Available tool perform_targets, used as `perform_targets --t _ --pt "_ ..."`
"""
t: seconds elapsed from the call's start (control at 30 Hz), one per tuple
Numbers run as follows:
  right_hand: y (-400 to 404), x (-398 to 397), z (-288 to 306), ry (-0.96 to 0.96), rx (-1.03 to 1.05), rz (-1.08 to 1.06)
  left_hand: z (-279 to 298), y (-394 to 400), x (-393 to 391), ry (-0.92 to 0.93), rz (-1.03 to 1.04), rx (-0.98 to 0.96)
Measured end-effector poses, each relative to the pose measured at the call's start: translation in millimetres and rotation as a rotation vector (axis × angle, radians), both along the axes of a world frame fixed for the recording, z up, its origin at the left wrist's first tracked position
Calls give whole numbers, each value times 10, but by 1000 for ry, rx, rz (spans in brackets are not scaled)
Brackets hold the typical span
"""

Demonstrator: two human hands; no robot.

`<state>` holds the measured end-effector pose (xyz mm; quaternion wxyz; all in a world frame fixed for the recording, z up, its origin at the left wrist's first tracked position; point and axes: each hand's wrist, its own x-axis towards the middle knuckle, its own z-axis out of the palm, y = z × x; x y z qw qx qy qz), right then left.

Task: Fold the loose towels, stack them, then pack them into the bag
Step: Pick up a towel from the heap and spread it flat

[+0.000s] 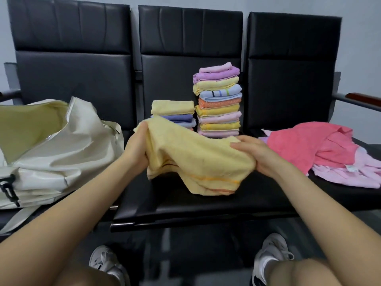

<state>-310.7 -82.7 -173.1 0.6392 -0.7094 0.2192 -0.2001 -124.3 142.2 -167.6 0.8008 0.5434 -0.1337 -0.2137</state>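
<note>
Bag (51, 141) cut off at left edge; short stack (175, 115) partly hidden behind yellow towel (198, 159)

black bench seats (206, 205), white sneakers (270, 256)

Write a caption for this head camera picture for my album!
Both hands hold a yellow towel before two stacks, with a bag beside.

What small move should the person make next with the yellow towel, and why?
Probably bring the two ends together to fold it in half. Both hands, left and right, grip the yellow towel, which sags unfolded over the seat, while the short stack behind has room for another.
</note>
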Motion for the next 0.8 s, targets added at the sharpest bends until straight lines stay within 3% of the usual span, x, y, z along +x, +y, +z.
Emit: perform_targets --t 0.1,0.23,0.3,0.43,0.57,0.67,0.73,0.8 --pt "0 -142 17 -28 36 -11 106 24 -89 -27 6 -31" --pt "74 -242 424 -421 383 34 190 118 -45 90 -218 -77" --pt "122 -274 612 -544 456 56 241 156 -12 91 -321 -125" --pt "101 -174 615 -504 462 44 216 129 57 21 -265 -153" --pt "-213 83 139 -281 337 -172 -163 -2 244 -78 61 227" --pt "-389 175 -378 -40 208 -301 -509 -26 389 -213 -4 642" --pt "-415 195 -671 206 -84 -329 -699 -31 477 -403 -90 1016" --pt "-412 263 -821 371 -415 -335 -750 -89 524 -585 -81 1199"
